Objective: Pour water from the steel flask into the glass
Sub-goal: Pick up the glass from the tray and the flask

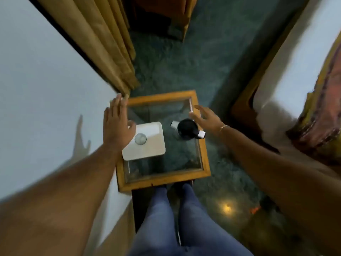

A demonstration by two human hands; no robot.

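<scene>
I look straight down on a small wood-framed glass-top table. The steel flask, seen from above as a black round lid with a silvery spout and handle, stands at the table's right side. A clear glass stands on a white tray at the left. My right hand hovers open just right of the flask, fingers spread, apart from it. My left hand hovers open over the table's left edge, beside the glass, holding nothing.
A white wall and tan curtains lie to the left. A bed with a wooden frame and white sheet stands to the right. Green stone floor surrounds the table. My legs in blue jeans stand at its near edge.
</scene>
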